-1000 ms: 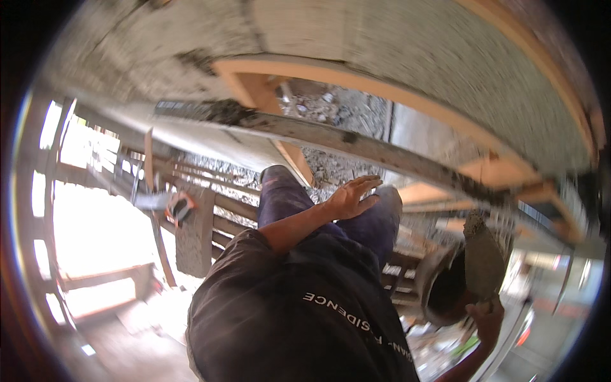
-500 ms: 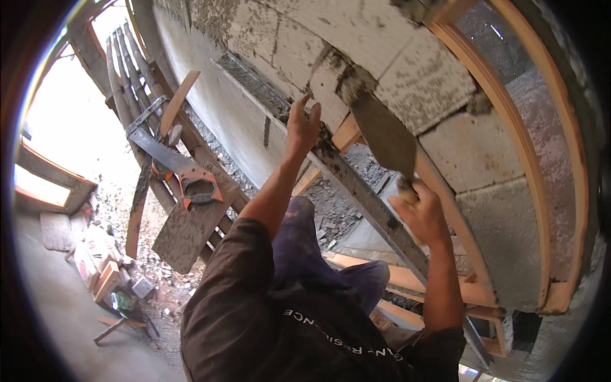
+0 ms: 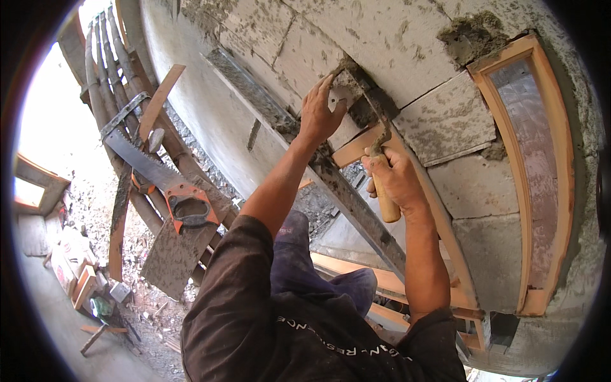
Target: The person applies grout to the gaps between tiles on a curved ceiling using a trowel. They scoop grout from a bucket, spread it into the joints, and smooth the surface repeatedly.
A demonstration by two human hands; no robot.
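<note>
A trowel with a wooden handle is gripped in my right hand. Its blade, seen nearly edge-on, reaches up to a dark, mortar-lined gap between the wall blocks. Just left of that gap, my left hand has its fingers stretched out and the thumb apart, at the edge of a small pale block. Whether the fingertips press on the block I cannot tell. Large grey blocks smeared with mortar surround both hands.
A mortar-caked metal bar slants below my hands. At right stands a wooden window frame; wet mortar clings above it. On the left, an orange-handled handsaw lies on bamboo poles beside a dirty board.
The trowel has turned from showing its flat blade to its edge at the gap. My right hand has risen slightly; my left hand has moved right, toward the gap. The view has shifted.
</note>
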